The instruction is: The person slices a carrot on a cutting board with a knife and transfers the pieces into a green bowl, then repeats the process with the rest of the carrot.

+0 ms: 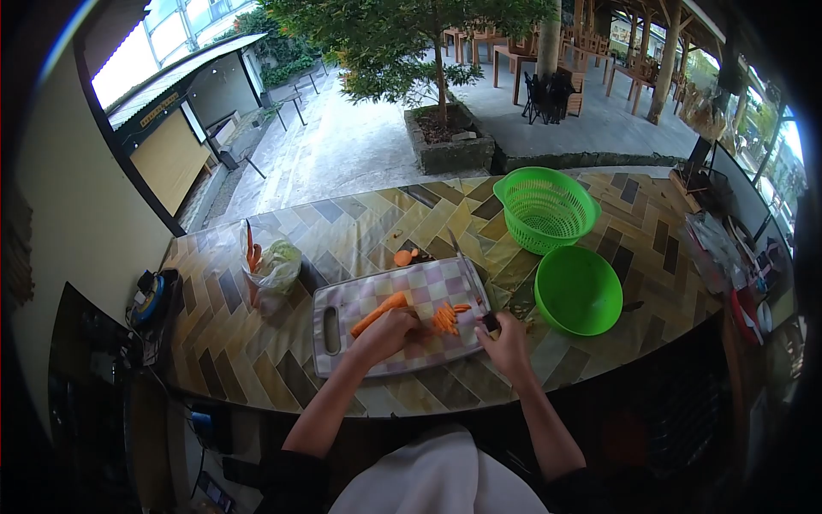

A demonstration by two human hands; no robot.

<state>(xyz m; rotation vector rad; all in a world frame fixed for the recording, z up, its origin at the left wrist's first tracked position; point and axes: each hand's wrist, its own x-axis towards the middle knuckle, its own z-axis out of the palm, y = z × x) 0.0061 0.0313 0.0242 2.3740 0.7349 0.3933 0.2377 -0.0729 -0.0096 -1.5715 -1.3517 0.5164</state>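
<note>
A checkered cutting board with a handle slot lies on the table before me. My left hand is over its middle with the fingers curled down; what they close on is hidden. Just behind that hand lies a peeled carrot. Cut carrot sticks form a small pile between my hands. My right hand grips a knife by its dark handle at the board's right side, the blade pointing away from me. Past the board's far edge are carrot end pieces.
A green colander and a green bowl stand to the right. On the left is a plastic bag with a pale green vegetable and carrots. Plastic bags and utensils crowd the right end. A patterned cover lies over the table.
</note>
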